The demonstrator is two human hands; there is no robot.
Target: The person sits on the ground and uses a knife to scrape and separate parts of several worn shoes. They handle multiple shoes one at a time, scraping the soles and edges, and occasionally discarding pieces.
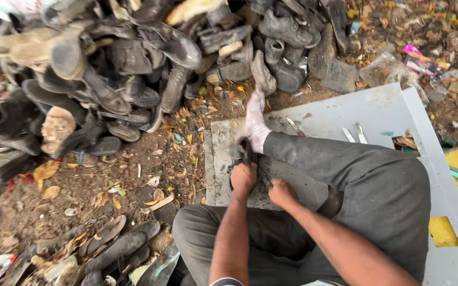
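Left hand point(243, 177) and right hand point(281, 191), fingers closed, both grip a dark shoe point(247, 154) over the grey board point(377, 111) beside a shoe pile point(123, 63).

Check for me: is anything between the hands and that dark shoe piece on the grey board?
Nothing visible. The left hand already grips the dark shoe piece on the grey board, and the right hand rests just beside it, by the trouser leg. Whether the right touches it, I cannot tell.
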